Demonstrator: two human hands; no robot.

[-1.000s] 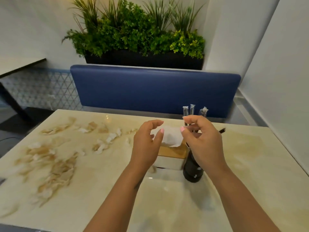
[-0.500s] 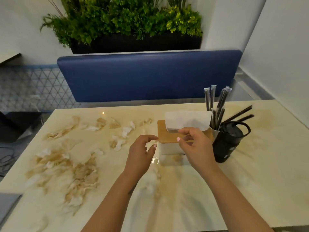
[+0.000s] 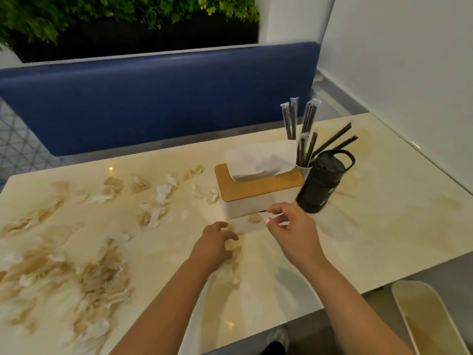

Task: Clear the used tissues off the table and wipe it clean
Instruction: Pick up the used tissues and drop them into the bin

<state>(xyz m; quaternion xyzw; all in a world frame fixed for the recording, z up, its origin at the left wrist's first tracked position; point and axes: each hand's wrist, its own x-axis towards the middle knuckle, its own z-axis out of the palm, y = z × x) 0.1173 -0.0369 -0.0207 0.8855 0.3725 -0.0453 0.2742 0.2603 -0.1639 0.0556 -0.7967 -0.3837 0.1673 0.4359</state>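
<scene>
Hands low over a tissue-strewn worktop (image 3: 358,239).
Left hand (image 3: 213,248) fingers loosely spread above crumpled tissues (image 3: 102,283); right hand (image 3: 294,230) fingers curled, empty, beside tissue box (image 3: 256,193).

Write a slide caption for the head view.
Both hands hover empty before the tissue box; used tissues litter the table.

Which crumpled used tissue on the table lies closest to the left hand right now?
The crumpled beige-white tissue directly beneath the left hand's fingertips, in front of the white tissue box; all other scraps lie further left.
</scene>
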